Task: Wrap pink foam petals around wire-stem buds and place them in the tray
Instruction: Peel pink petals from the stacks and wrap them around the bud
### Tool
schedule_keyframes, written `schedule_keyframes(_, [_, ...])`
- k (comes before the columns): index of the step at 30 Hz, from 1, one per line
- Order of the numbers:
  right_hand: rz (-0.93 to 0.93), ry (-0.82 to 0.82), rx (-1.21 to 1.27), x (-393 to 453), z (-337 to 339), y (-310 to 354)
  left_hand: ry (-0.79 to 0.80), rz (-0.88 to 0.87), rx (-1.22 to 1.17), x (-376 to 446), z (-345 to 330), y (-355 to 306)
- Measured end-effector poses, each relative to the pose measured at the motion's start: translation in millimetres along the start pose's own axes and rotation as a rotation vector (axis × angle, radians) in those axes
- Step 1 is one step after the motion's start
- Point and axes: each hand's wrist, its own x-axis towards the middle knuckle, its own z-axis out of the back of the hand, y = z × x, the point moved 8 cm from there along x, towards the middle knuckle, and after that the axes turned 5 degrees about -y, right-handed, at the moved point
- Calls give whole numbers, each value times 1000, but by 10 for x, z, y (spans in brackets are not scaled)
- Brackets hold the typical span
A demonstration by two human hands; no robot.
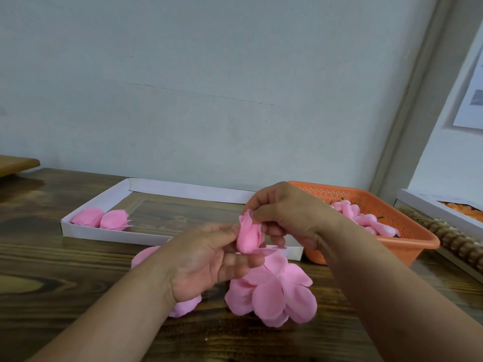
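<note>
We see the left hand (pixel 209 259) curling its grip around the base of the pink bud (pixel 249 235) above the table (pixel 52 270), while the right hand (pixel 287 212) pinches a petal at the bud's tip. Loose pink petals (pixel 274 293) lie spread just below the hands, two wrapped buds (pixel 102 218) sit in the white tray (pixel 109 197), and the orange basket (pixel 407 236) holds more buds on the right

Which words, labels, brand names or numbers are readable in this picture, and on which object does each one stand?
None can be read.
Sheet of paper on the wall at the right edge: it carries a grey smudge-like print and faint marks, too blurred to read.
White cardboard tray, orange perforated basket and pink foam petals: no text is visible on them.
</note>
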Motion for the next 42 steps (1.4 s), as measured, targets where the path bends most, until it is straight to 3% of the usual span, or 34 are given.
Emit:
schedule_keyframes(3, [-36, -19, 24, -3, -5, -17, 17, 12, -35, -18, -27, 9])
schedule_keyframes(9, [-106, -101, 56, 6, 45, -64, -132, 10, 51, 9, 77, 29])
schedule_keyframes(12, [-103, -122, 59, -1, 57, -67, -84, -8, 90, 22, 34, 44])
schedule_keyframes(19, [-59, -99, 20, -45, 58, -39, -34, 14, -157, 47, -52, 84])
schedule_keyframes(23, [73, -186, 135, -105, 206, -8, -61, 22, -277, 33, -32, 37])
schedule_keyframes(26, [282, -246, 163, -301, 296, 20, -51, 8, -298, 13, -45, 1])
schedule_keyframes(29, [454, -110, -87, -546, 123, 51, -43, -34, -266, 6, -67, -33])
schedule_keyframes(32, [579, -140, -390, -646, 3, 94, -50, -50, -251, -3, -64, -35])
schedule_keyframes(38, [686, -241, -509, -678, -29, 234, -59, -38, -258, -25, -107, -31])
schedule_keyframes(42, [760, -200, -593, -683, -72, 352, -83, -39, -242, -39, -119, -28])
